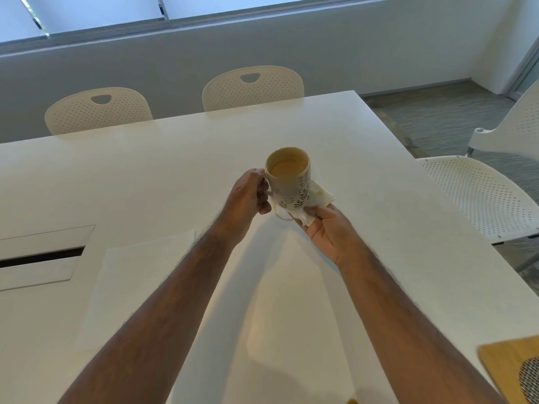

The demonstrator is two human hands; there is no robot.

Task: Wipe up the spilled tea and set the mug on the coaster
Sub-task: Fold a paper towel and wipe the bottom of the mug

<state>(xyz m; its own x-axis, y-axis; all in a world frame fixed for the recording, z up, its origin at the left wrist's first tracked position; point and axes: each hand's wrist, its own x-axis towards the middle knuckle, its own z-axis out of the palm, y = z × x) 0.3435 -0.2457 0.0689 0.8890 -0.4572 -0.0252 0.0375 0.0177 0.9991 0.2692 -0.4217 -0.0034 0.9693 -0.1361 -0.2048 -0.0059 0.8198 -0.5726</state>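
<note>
We find no brand, label or readable writing on anything in view. The mug (288, 177) is cream-white, with a band of leaf-shaped cut-out motifs around its lower wall, darker than the glaze. It holds light brown milky tea that sits well below the rim, and a tan film stains the inside wall above the liquid. Our left hand (248, 196) has its fingers closed around the handle on the mug's left side and holds the mug upright, lifted just clear of the counter (145, 176).

Under and behind the mug lies a crumpled white napkin (316, 199), marked with pale yellowish wet patches. Our right hand (326, 228) pinches the near edge of the napkin between thumb and fingers, palm turned up, so the hand is clamped on the paper. Whether the mug's base touches the napkin we cannot tell.

On the counter just below the mug, between the two hands, a thin brown arc of spilled tea (281, 215) shows, like part of a ring.

Left of our forearms a flat white paper sheet (137, 281) lies on the counter, well apart from the mug. At the lower right corner a wooden board (501, 363) with a woven metallic round piece on it is cut off by the picture's edge. Perforated white chairs (252, 87) stand at the far side and to the right.
</note>
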